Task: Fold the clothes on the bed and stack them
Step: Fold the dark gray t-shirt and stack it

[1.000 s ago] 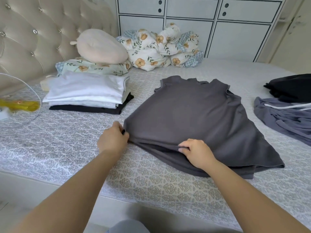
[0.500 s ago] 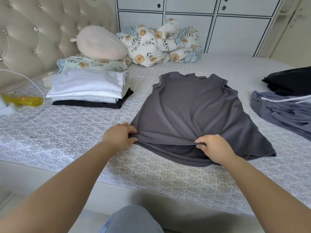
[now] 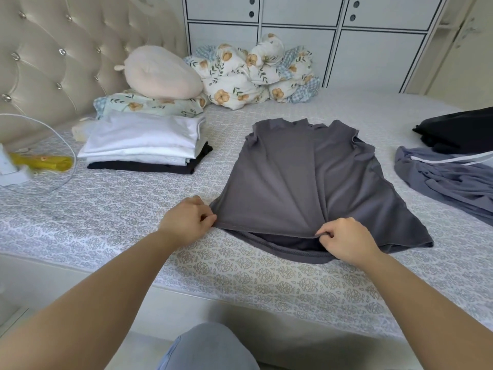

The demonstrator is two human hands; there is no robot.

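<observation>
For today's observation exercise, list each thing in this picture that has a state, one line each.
Grey top: spread on bed, one side folded over, hem pinched.
Left hand: grip on hem corner.
Right hand: grip on hem.
Stack: folded, piled.
Blue garment: unfolded, rumpled.
Black garment: bunched, unfolded.
Quilt: crumpled.

Patterned bed (image 3: 112, 209) under grey shirt (image 3: 280, 182), folded stack (image 3: 144, 145), floral quilt (image 3: 253, 73).

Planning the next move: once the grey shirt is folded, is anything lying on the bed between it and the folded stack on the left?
Nothing visible does. The patterned bed cover lies bare between the grey shirt and the folded stack. Both hands pinch the shirt's hem.
</observation>
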